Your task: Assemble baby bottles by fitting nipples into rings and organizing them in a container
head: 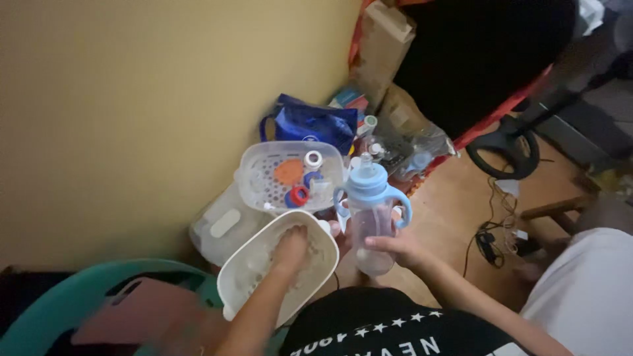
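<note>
We see the right hand wrapped around the lower body of a clear baby bottle, its grip grasping the bottle, which is held upright in the air above the wooden floor. The bottle carries a light blue collar with two side handles and a clear teat on top. The left hand reaches down into a white oval basket, fingers lying on its perforated bottom; we cannot tell whether this grip is clenched on anything, as the view is blurred there. The basket sits just left of the bottle, near the person's lap. Behind both, on the floor along the yellow wall, a second white perforated tray holds an orange disc, a red ring and a blue ring, and a small white cap. A blue bag stands behind the tray, touching it or nearly so. A teal tub occupies the lower left corner of the view. Black cables lie on the floor to the right, well apart from the bottle.
</note>
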